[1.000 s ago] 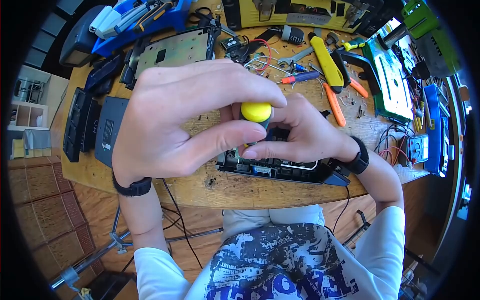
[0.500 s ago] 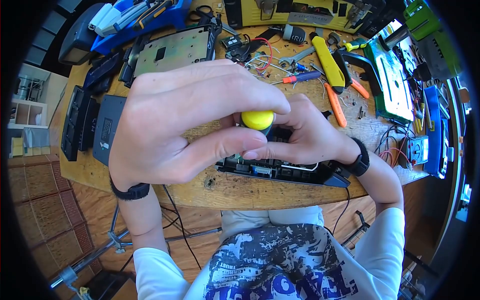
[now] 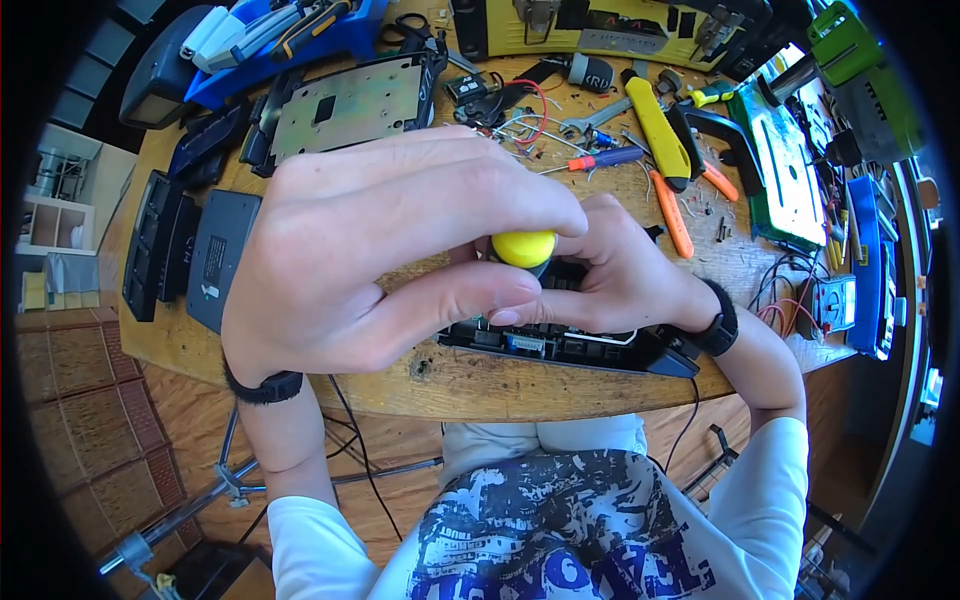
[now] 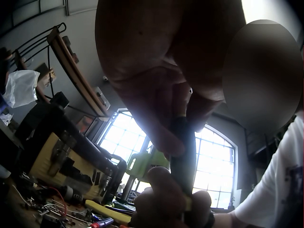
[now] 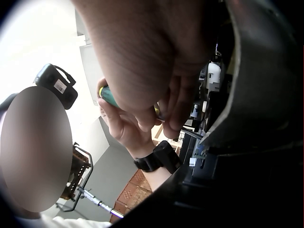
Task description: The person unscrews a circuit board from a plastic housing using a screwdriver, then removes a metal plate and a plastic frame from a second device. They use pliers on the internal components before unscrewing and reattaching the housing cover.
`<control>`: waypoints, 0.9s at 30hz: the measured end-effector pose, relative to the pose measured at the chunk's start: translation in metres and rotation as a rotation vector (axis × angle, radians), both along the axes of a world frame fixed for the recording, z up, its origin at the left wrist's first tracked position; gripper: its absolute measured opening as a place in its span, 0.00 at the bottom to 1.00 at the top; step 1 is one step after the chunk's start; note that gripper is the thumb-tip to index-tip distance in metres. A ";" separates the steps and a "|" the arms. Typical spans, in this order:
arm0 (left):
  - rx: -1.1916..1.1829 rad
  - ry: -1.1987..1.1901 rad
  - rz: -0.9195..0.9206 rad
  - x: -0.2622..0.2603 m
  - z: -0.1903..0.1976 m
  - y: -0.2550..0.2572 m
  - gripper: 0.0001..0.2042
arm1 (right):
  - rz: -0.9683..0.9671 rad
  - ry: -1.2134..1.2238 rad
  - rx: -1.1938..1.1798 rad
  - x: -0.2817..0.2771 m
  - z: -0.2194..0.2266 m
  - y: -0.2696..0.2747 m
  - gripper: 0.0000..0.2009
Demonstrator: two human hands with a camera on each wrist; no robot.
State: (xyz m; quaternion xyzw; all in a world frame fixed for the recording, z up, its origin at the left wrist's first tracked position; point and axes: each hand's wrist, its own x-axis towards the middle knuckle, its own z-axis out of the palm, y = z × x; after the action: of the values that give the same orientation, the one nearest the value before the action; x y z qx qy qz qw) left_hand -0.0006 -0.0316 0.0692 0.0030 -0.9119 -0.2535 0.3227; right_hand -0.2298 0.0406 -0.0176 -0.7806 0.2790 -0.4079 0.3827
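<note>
My left hand (image 3: 390, 240) pinches the yellow-capped end of a screwdriver (image 3: 524, 248) between thumb and fingers. Lower on the same tool, my right hand (image 3: 625, 265) grips it close above an opened black device casing (image 3: 570, 350). In the left wrist view the dark screwdriver handle (image 4: 183, 154) stands nearly upright, passing from one hand to the other. A green part of the handle (image 5: 109, 96) shows in the right wrist view. There the right hand's fingers reach down beside the circuit parts inside the casing. The screwdriver's tip is hidden by the fingers.
Orange-handled pliers (image 3: 672, 215), a yellow utility knife (image 3: 657, 125) and a purple screwdriver (image 3: 612, 158) lie behind the hands. A metal-plated unit (image 3: 350, 110) sits back left, a multimeter (image 3: 832, 300) at right. A yellow toolbox (image 3: 600, 30) stands at the back.
Both hands and the screwdriver's yellow end have shifted slightly right and toward the person. The grip on the screwdriver stays much the same, and the casing keeps its place.
</note>
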 end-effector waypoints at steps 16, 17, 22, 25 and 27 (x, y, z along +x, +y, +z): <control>-0.098 -0.047 0.048 0.002 0.013 0.014 0.26 | 0.101 -0.091 0.115 0.000 0.005 -0.001 0.12; -0.170 -0.058 0.117 0.001 0.014 0.016 0.28 | 0.095 -0.077 0.103 0.000 0.004 -0.001 0.12; -0.065 0.070 0.053 0.002 0.006 0.009 0.23 | 0.072 -0.020 0.127 -0.003 0.008 -0.001 0.12; 0.006 0.022 -0.075 0.014 0.005 -0.003 0.24 | 0.110 -0.032 0.100 -0.003 0.005 -0.002 0.11; -0.093 0.061 -0.090 0.015 0.002 -0.008 0.27 | 0.075 0.001 0.118 -0.002 0.012 0.000 0.11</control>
State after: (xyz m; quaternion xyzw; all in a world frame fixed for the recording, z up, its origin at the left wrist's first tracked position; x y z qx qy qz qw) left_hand 0.0148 -0.0399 0.0712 -0.0608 -0.9117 -0.2250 0.3384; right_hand -0.2314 0.0404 -0.0054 -0.7668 0.2732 -0.3757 0.4430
